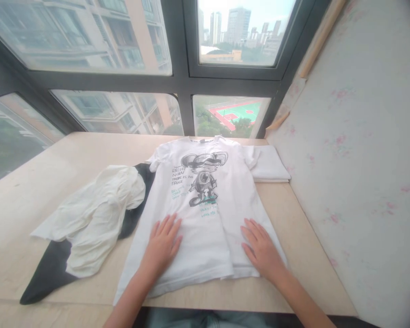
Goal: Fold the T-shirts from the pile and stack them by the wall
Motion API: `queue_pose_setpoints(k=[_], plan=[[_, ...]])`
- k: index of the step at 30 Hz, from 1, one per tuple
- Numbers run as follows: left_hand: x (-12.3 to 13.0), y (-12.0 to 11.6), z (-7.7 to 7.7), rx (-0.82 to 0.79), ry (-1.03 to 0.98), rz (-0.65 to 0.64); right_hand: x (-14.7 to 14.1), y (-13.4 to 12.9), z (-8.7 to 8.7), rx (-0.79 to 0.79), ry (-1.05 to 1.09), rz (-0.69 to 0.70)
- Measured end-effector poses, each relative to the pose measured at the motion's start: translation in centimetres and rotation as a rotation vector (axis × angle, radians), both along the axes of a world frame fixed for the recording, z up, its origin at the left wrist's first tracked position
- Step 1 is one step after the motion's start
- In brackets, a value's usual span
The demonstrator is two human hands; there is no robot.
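Observation:
A white T-shirt (pixel 198 255) lies spread out front side up, its collar toward the window and its hem toward me. On its chest is a grey cartoon figure with big round ears, with black and teal lettering beside and below. My left hand (pixel 164 239) rests flat on the lower left part of the shirt, fingers spread. Over on the lower right part, my right hand (pixel 261 248) also lies flat with fingers apart. A crease runs down the fabric between the hands, and the hem is uneven there.
Left of the shirt, a crumpled cream garment (pixel 99 218) lies over a black cloth (pixel 48 273). A folded white cloth (pixel 269 164) sits at the back right, partly under the sleeve. The wooden surface (pixel 314 255) meets a papered wall (pixel 358 182) and dark window frames (pixel 123 82).

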State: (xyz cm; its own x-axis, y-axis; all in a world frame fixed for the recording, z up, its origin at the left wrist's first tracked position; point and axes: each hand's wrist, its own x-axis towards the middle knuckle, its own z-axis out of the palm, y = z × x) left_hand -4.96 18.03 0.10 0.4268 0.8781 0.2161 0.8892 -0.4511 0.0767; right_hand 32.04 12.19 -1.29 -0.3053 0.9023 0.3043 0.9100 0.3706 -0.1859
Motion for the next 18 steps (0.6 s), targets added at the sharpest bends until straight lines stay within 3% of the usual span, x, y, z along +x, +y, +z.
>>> queue_pose_setpoints(k=[5, 10, 14, 18], plan=[[-4.6, -6.4, -0.4, 0.083, 0.021, -0.070, 4.5, -4.3, -0.5, 0.009, 0.035, 0.013], [-8.4, -11.6, 0.5, 0.107, -0.060, -0.062, 7.3, -8.0, -0.7, 0.028, 0.058, 0.064], [-10.4, -12.8, 1.5, 0.127, -0.094, -0.110, 7.7, -8.1, -0.1, 0.109, 0.084, 0.049], [-11.3, -12.3, 1.9, 0.134, -0.033, -0.120, 7.2, -7.3, 1.1, 0.060, 0.023, 0.127]])
